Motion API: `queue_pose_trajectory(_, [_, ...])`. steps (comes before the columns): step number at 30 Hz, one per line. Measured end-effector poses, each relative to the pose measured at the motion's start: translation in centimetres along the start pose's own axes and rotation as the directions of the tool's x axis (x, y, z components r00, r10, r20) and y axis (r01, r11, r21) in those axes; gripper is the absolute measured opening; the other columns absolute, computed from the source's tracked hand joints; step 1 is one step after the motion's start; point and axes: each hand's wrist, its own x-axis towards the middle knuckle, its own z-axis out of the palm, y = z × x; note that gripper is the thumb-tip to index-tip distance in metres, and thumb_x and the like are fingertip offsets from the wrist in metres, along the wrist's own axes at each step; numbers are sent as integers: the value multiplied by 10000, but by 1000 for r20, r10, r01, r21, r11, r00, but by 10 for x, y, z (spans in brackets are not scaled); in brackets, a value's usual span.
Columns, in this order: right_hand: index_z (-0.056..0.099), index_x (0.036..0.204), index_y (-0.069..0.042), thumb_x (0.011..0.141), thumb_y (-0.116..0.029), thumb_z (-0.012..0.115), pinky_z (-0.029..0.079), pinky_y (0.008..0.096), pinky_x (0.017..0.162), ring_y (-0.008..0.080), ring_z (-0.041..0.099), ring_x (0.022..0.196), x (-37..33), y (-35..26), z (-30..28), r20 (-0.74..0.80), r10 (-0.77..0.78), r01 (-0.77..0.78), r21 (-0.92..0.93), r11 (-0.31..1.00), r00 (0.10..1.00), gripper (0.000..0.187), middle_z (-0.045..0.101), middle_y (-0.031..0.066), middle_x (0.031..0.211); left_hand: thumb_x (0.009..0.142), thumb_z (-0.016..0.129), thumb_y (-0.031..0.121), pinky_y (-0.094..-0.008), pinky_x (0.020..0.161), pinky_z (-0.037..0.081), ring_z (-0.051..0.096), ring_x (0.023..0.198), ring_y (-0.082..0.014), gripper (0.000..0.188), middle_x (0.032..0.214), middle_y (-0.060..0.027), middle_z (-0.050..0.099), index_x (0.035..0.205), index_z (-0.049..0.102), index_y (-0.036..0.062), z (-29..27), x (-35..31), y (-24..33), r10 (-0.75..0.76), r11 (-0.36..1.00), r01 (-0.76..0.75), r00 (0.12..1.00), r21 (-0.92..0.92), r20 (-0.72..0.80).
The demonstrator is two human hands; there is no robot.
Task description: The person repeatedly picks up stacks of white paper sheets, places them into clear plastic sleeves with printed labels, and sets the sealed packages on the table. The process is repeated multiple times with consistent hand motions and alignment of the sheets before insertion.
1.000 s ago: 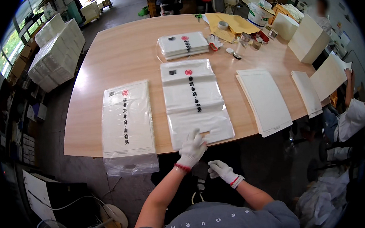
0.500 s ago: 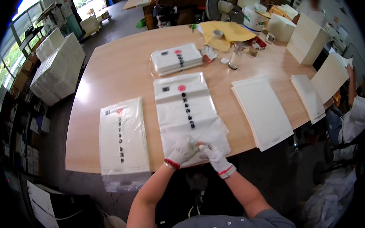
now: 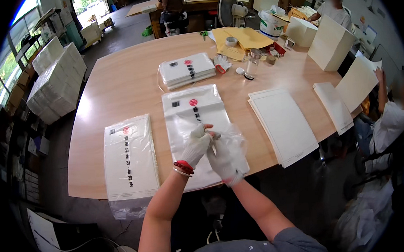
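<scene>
On our table (image 3: pixel 113 94), between one seemingly finished, filled packet (image 3: pixel 126 159) and a paper stack (image 3: pixel 284 126) not yet bagged, our left hand (image 3: pixel 195 149) appears to pinch the plastic bag (image 3: pixel 179 115), while we cannot tell the blurred right hand (image 3: pixel 223 159)'s grip.

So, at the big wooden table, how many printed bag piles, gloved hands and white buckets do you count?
Clear plastic bag piles with red round marks: 3 (left pile, middle pile, back pile)
White-gloved hands: 2 (left hand, right hand)
White plastic bucket: 1
Total: 6
</scene>
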Motion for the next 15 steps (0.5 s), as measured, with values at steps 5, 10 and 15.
queue_pose_trajectory(5, [467, 1168, -16, 870, -82, 502, 477, 363, 834, 321, 550, 959, -32, 79, 35, 345, -180, 373, -653, 659, 921, 307, 534, 194, 1063, 857, 555, 50, -218, 568, 453, 553, 653, -76, 404, 878, -63, 651, 1231, 428, -37, 1, -13, 41, 183, 904, -184, 982, 386, 41])
queue_pose_trajectory(10, [521, 1153, -29, 874, -95, 554, 467, 308, 850, 278, 552, 1015, -72, 17, -26, 398, 12, -72, 136, 988, 917, 288, 548, 163, 1101, 788, 644, 28, -254, 595, 480, 578, 616, -109, 509, 867, -78, 629, 1241, 425, -49, 3, -34, 18, 268, 768, -251, 961, 589, 61])
queue_pose_trajectory(15, [617, 966, -35, 825, -139, 627, 489, 336, 753, 271, 622, 867, -78, -3, -165, 383, 218, -155, -189, 970, 898, 176, 637, 132, 931, 687, 727, 78, -353, 774, 474, 588, 826, -248, 598, 935, -108, 595, 1204, 445, -26, 6, -73, 18, 568, 204, -387, 795, 899, 213])
